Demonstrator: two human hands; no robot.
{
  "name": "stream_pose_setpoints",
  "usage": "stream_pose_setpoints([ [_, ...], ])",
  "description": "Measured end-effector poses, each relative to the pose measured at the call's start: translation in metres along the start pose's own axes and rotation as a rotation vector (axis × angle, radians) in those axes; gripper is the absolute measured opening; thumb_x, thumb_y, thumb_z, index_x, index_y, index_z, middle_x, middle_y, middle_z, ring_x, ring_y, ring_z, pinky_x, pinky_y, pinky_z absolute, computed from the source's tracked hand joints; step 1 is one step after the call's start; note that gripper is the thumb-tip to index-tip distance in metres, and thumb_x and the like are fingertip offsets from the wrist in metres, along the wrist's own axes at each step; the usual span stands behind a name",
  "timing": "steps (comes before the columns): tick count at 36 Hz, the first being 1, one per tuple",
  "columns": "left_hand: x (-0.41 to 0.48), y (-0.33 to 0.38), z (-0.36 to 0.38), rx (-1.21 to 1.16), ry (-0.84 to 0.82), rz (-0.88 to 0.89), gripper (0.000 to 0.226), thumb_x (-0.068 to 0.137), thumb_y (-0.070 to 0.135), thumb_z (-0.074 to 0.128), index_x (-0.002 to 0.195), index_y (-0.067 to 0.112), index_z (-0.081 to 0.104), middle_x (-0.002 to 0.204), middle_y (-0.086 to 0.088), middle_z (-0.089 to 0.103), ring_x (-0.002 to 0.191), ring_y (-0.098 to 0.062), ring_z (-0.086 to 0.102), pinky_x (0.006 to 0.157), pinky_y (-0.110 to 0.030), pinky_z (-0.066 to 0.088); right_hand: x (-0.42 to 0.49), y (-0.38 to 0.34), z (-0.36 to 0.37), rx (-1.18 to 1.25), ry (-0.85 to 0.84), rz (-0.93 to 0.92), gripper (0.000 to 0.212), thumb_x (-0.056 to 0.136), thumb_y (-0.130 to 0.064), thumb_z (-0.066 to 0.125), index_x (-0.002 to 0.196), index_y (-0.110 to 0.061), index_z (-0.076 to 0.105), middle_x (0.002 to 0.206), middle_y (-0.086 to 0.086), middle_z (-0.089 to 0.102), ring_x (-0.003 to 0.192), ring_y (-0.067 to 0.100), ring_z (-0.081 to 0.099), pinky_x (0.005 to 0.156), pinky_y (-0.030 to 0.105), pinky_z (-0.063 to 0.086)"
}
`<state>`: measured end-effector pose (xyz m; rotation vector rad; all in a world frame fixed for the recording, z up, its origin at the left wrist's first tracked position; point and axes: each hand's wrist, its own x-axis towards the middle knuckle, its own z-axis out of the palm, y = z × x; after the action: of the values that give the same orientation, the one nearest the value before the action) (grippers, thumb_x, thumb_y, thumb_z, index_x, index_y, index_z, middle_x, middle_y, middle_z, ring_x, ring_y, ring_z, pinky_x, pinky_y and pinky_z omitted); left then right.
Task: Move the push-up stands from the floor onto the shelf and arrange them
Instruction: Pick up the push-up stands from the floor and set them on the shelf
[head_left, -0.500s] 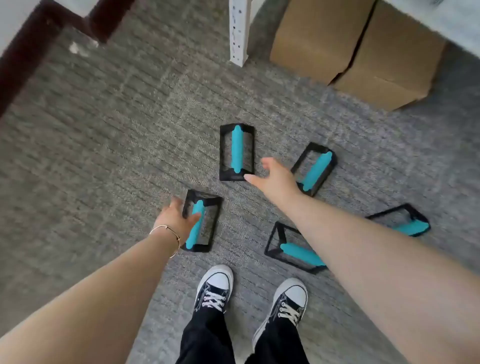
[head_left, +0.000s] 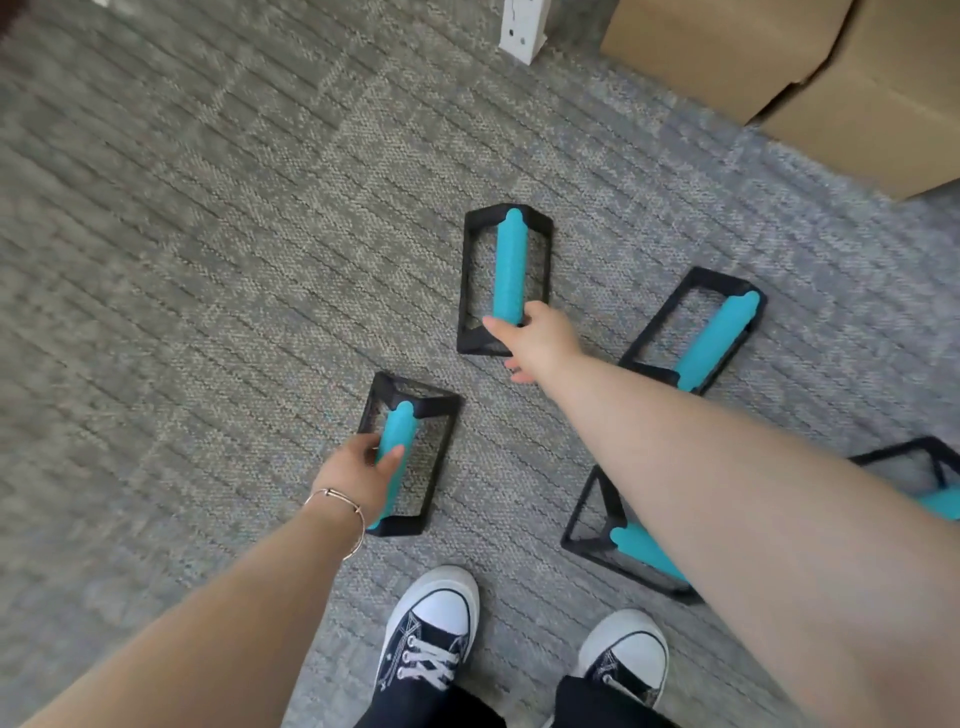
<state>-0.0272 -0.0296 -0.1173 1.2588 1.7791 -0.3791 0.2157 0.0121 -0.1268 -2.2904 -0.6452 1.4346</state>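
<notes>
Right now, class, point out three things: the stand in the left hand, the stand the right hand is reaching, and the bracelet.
Left-hand stand (head_left: 401, 427): head view, on its blue grip.
Right-hand stand (head_left: 509, 260): head view, middle of its blue grip.
Bracelet (head_left: 358, 514): head view, on the band at the left wrist.

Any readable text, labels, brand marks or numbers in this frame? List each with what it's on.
None readable.
Cardboard boxes: plain faces, no print visible.
Push-up stands: no markings visible.
Sneakers: no logo legible.
White shelf post: holes only, no text.
</notes>
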Motion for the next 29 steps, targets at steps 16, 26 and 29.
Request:
stream_pose_setpoints([
  [16,-0.059,0.038,-0.022,-0.06,0.013,0.084,0.043,0.094,0.046,0.053,0.128,0.02,0.054,0.101,-0.006,0.063,0.086,-0.028,0.061,0.071,-0.039,0.056,-0.076,0.017,-0.043,-0.093,-0.001,-0.054,0.035,0.085,-0.045,0.067,0.105,-0.018,0.057,0.08,-0.002,0.058,0.071,0.02,0.058,0.058,0.03,0.044],
  [26,-0.202,0.129,-0.124,0.199,0.158,0.314,0.036,0.095,0.049,0.043,0.104,0.015,0.052,0.085,-0.01,0.067,0.076,-0.032,0.06,0.067,-0.036,0.048,-0.265,-0.013,-0.14,0.056,0.225,0.03,0.03,0.09,-0.049,0.056,0.103,-0.022,0.057,0.09,0.001,0.062,0.085,0.024,0.062,0.077,0.046,0.054],
  [29,-0.272,0.165,-0.161,0.131,0.205,0.355,0.038,0.095,0.05,0.042,0.097,0.013,0.049,0.083,-0.013,0.064,0.079,-0.035,0.061,0.071,-0.042,0.051,-0.339,-0.04,-0.182,0.038,0.259,0.041,0.034,0.086,-0.06,0.05,0.094,-0.027,0.055,0.083,-0.003,0.061,0.077,0.021,0.062,0.07,0.045,0.055],
])
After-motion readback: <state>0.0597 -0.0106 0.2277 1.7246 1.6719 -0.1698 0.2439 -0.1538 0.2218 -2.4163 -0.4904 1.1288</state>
